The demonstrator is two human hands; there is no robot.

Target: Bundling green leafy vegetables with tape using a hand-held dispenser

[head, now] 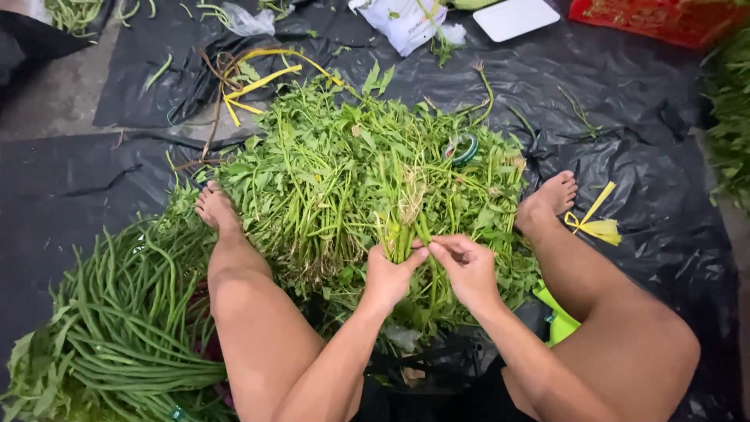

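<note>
A big heap of leafy green stalks [344, 172] lies on black plastic sheeting between my two bare legs. My left hand [388, 275] grips a small bunch of green stems [404, 234] near their cut, rooty ends, holding it upright over the heap. My right hand [466, 266] is beside it, fingertips pinching at the same bunch from the right. Both hands touch each other at the stems.
A pile of long green beans [117, 320] lies at my left leg. Yellow tie strips [598, 223] rest by my right foot, more yellow strips [250, 82] behind the heap. A white bag [406, 22], white board [516, 17] and red crate [664, 17] sit at the far edge.
</note>
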